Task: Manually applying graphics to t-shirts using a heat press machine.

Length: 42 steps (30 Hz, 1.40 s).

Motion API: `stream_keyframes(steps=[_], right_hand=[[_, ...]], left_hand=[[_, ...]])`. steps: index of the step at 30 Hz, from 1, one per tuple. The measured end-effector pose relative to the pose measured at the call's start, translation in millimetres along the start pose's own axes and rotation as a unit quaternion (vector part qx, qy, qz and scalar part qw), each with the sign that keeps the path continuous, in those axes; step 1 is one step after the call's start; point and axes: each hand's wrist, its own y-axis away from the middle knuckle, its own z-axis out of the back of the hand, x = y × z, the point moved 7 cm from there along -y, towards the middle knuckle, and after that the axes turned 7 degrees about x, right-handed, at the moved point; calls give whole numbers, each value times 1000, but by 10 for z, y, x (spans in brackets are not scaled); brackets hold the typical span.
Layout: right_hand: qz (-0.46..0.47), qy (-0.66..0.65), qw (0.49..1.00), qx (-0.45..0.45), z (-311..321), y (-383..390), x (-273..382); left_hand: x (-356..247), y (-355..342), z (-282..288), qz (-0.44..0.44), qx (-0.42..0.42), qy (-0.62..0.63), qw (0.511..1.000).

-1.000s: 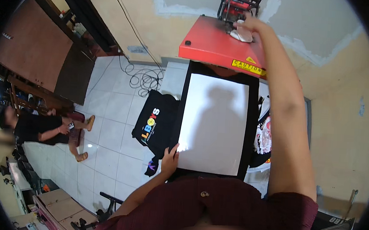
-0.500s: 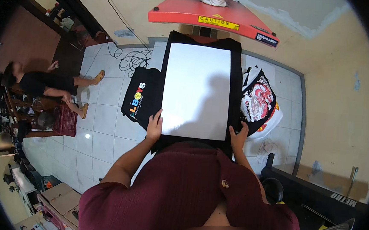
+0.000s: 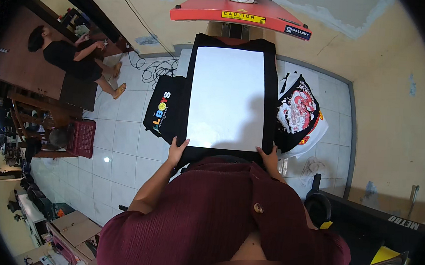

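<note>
A black T-shirt (image 3: 271, 87) lies spread over the bed of a heat press, with its sides hanging down. On top of it is a large white rectangular sheet (image 3: 227, 99), flat, with a shadow across its right part. My left hand (image 3: 176, 152) touches the shirt by the sheet's near left corner, thumb and forefinger apart. At the near right corner my right hand (image 3: 269, 160) rests likewise, its thumb beside the sheet's edge and its fingers on the shirt's side. The red upper plate (image 3: 240, 17) of the press is raised beyond the shirt's far end.
Printed black garments hang at the left (image 3: 164, 107) and right (image 3: 297, 111) of the bed. Black cables (image 3: 158, 72) lie coiled on the tiled floor. Another person (image 3: 74, 61) stands at the far left, near a red crate (image 3: 81, 138). A dark machine (image 3: 364, 222) stands at near right.
Both hands have moved nearer to me, to the sheet's near corners. The near strip of shirt below the sheet shows wider. The other person has gone from sitting to standing.
</note>
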Motion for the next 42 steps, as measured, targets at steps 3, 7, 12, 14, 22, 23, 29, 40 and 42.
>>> stream_keyframes(steps=[3,7,12,14,22,23,29,40,42], right_hand=[[27,-11,1000,-10,9,60,53],[39,14,998,-37,-9,82,84],[47,5,998,-48,28,69,161],[45,9,998,-48,5,-37,178],[29,28,997,-66,87,-811,581],[41,28,996,-70,103,-939,702],[46,41,992,-106,228,-1735,1222],[47,68,990,-113,309,-2652,1595],[45,42,995,-82,316,-2746,1623]], left_hand=[[-5,85,16,-11,-63,-46,997],[-81,79,0,-32,-89,-105,990],[-88,38,-25,-41,-118,-125,984],[-99,-43,1,-48,-125,-125,983],[-696,-796,-10,-76,-107,-124,984],[-772,-927,1,-77,-108,-123,984],[-1402,-1676,-42,-100,-109,-128,981],[-2119,-2398,-122,-162,-74,-63,982],[-2095,-2513,-112,-136,-77,-94,983]])
